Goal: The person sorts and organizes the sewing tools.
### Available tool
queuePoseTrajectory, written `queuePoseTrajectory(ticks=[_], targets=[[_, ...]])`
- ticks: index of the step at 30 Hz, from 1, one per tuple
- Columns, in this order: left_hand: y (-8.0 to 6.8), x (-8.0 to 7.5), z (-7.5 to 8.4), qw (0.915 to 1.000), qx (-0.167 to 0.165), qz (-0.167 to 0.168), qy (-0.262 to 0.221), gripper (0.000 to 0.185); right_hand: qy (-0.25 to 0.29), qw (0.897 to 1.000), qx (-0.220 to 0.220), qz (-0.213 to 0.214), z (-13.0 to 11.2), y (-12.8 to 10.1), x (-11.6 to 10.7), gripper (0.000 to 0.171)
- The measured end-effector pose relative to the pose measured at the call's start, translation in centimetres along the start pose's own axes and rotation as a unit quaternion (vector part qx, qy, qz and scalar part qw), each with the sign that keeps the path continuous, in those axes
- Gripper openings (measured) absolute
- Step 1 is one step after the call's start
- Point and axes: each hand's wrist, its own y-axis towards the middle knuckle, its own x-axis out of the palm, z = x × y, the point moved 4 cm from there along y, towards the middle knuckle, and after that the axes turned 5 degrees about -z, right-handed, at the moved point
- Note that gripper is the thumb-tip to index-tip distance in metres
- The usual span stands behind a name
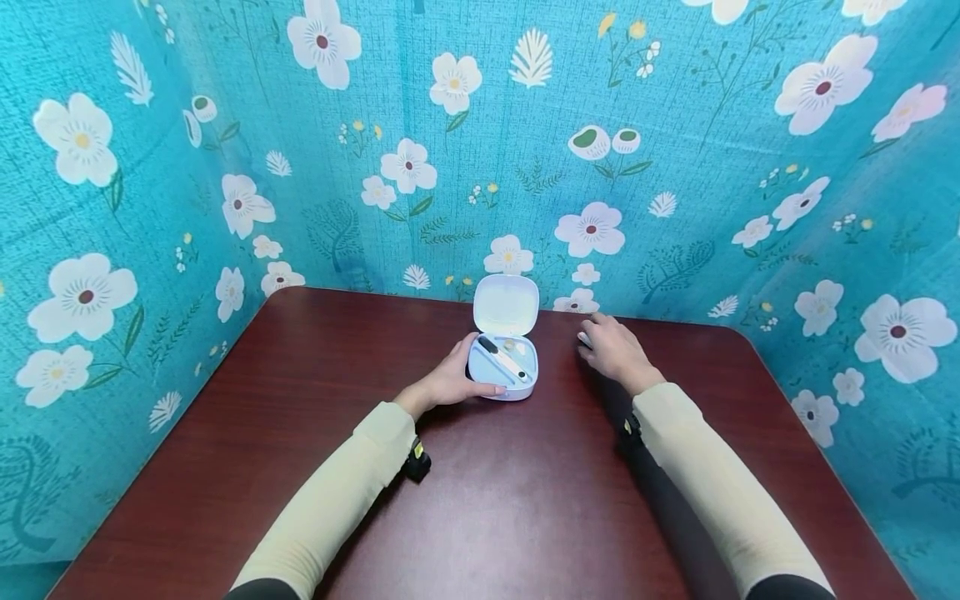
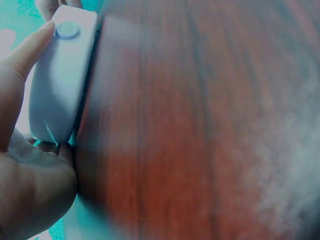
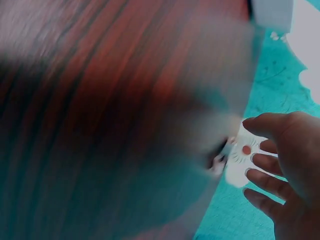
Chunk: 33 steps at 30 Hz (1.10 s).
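Note:
A pale blue-white case (image 1: 507,392) sits at the back middle of the table, its lid (image 1: 506,305) raised. Inside lie a slim black-and-white tool (image 1: 502,358) and small pale pieces (image 1: 514,345) too small to identify. My left hand (image 1: 450,375) grips the case, with the thumb across its front by a round button (image 2: 68,30) and the fingers at its side. To the right of the case, my right hand (image 1: 617,350) hovers low near the back edge, fingers loosely bent and apart. A small shiny object (image 3: 220,159), blurred, lies on the table just beyond those fingertips.
The dark red-brown wooden table (image 1: 480,500) ends just behind the case. A turquoise flowered curtain (image 1: 480,167) hangs behind the table and along both sides. Each wrist wears a small black camera (image 1: 417,462).

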Motion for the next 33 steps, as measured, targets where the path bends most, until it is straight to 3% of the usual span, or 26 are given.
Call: queuePoseTrajectory(ticks=[6, 11, 17, 25, 31, 33], targets=[[0.0, 0.0, 0.0, 1.0, 0.0, 0.0, -0.002, 0.115, 0.03, 0.998, 0.046, -0.036, 1.5, 0.0, 0.9, 0.031], [0.0, 0.1, -0.1, 1.0, 0.0, 0.0, -0.003, 0.113, 0.1, 0.991, 0.07, -0.052, 2.4, 0.3, 1.6, 0.033], [0.0, 0.1, -0.1, 1.0, 0.002, 0.002, -0.004, 0.113, 0.186, 0.976, 0.108, -0.036, 3.0, 0.7, 2.3, 0.034], [-0.1, 0.0, 0.0, 1.0, 0.001, 0.001, -0.002, 0.113, 0.245, 0.954, 0.174, -0.022, 3.2, 1.0, 2.9, 0.031], [0.0, 0.0, 0.0, 1.0, 0.0, 0.001, -0.003, 0.112, 0.282, 0.943, 0.174, -0.033, 2.5, 0.9, 2.5, 0.017], [-0.1, 0.0, 0.0, 1.0, -0.001, 0.001, -0.003, 0.112, 0.32, 0.932, 0.166, -0.039, 2.1, 0.7, 2.5, 0.016]])
